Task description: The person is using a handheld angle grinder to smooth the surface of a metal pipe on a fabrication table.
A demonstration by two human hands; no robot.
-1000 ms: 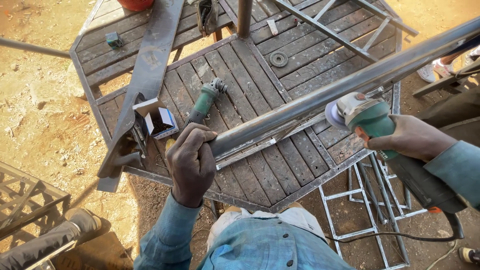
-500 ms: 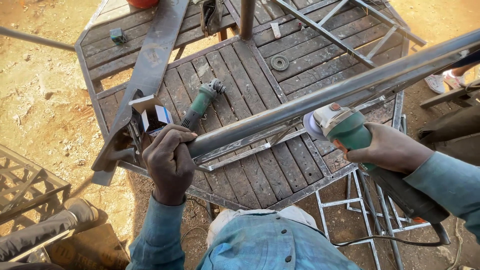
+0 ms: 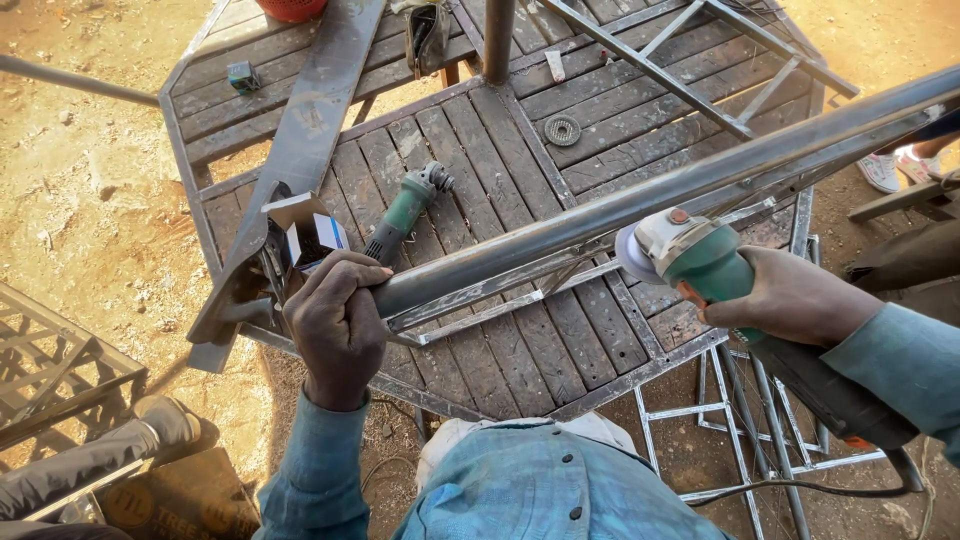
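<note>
Head view: left hand [image 3: 338,325] is clamped on the near end of a long steel pipe [image 3: 640,195] running toward two o'clock across the slatted metal table [image 3: 500,350]. Right hand [image 3: 790,297] grips a green angle grinder [image 3: 700,260], its disc just beside the pipe; a second grinder [image 3: 405,210] lies at eleven o'clock.

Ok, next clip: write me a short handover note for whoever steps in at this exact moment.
Left hand: gripping the near end of the long steel tube, which lies across the slatted metal table.
Right hand: holding the green angle grinder, its disc right beside the tube; contact cannot be told.
A second grinder lies unused on the table, next to a small open box.
Done: tube steadied, grinder brought up to it.
Left: no cut or ground mark on the tube is visible.
</note>
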